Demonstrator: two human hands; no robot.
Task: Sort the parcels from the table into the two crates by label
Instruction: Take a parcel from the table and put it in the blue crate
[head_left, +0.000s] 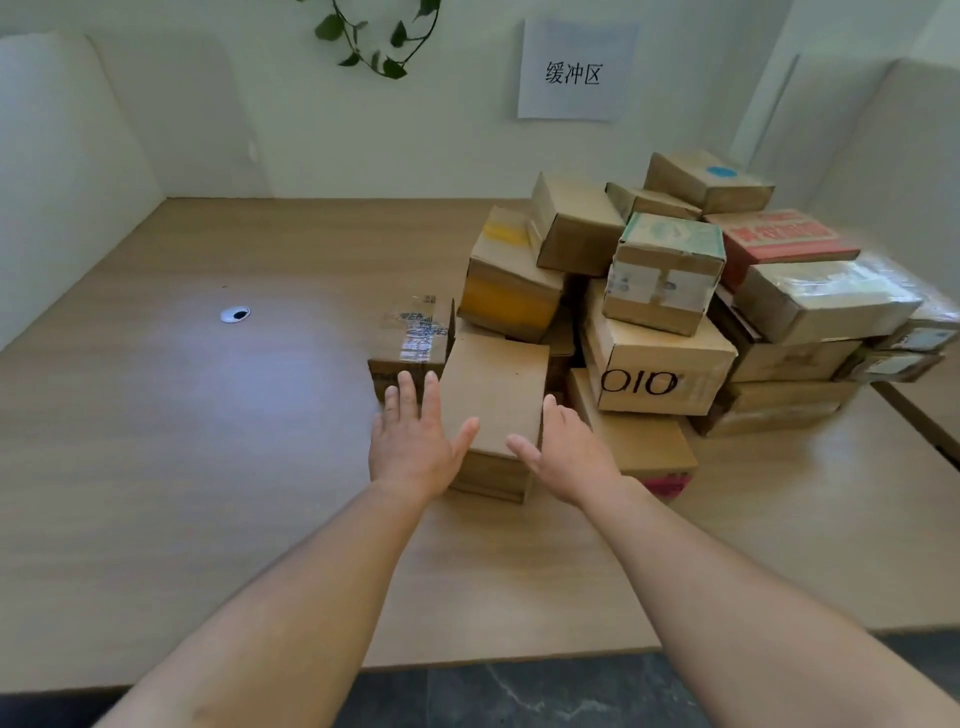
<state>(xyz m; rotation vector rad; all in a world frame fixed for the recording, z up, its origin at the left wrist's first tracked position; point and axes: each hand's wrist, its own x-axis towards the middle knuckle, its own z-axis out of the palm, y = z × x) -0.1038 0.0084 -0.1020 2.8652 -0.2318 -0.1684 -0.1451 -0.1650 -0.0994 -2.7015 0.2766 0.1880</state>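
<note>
Between the hands sits a plain box (493, 395), at the near-left foot of the parcel pile (665, 291). The left hand (413, 441) lies along its left side and the right hand (563, 452) along its right. Both have straight fingers, held apart by the box's width, with thumbs over its near top edge; whether they press it I cannot tell. Left of the left hand the table (208, 467) stretches wide, out to a grommet (235, 314). Just beyond the left fingertips stands a taped box (415, 332). Right of the right hand, a flat box (649, 447) and the "010" box (654, 364) crowd close.
</note>
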